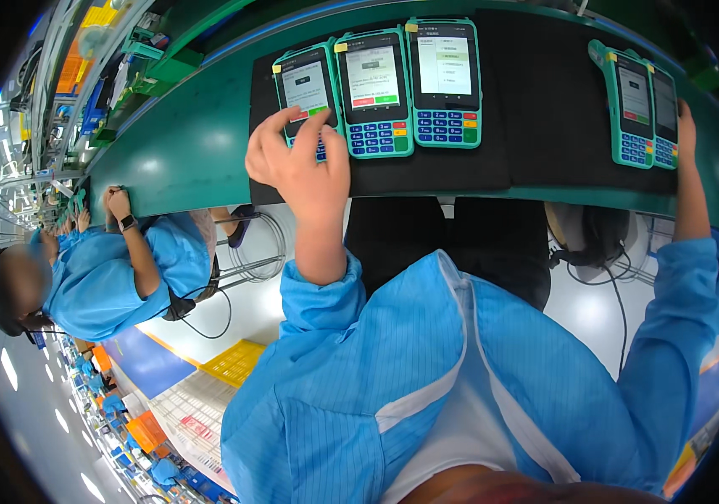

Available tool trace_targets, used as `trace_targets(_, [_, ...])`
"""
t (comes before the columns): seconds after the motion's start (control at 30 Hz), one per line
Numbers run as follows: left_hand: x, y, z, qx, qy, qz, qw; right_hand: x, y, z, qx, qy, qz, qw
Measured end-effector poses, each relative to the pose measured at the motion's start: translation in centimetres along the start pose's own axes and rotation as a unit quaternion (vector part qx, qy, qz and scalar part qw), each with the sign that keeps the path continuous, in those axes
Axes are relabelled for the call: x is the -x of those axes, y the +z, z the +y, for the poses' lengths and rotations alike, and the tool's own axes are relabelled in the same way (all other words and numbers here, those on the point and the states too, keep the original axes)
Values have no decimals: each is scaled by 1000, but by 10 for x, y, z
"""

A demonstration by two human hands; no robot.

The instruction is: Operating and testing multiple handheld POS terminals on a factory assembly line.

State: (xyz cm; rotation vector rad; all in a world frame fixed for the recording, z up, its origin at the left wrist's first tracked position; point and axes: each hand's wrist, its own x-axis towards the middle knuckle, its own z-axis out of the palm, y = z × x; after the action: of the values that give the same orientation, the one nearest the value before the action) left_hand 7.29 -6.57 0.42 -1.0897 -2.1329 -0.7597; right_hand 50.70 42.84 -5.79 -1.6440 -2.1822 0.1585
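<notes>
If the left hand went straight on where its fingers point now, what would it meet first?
Probably the leftmost payment terminal: the fingers of the left hand overlap its lower part in this picture. Whether they touch it, I cannot tell.

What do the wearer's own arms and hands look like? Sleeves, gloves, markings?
Left hand and right hand look bare, with no visible markings. Left sleeve and right sleeve are loose and blue, ending short of the wrists; the left one is bunched.
</notes>
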Motion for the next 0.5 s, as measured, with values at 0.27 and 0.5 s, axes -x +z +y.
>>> trace_targets(0.27, [-5, 5, -2, -37, -6, -23, 999, 4, -1, 4, 3, -30, 11, 999])
trace_targets(0.5, [-30, 26, 32, 5, 75, -29, 997, 3, 4, 5, -21, -34, 30, 999])
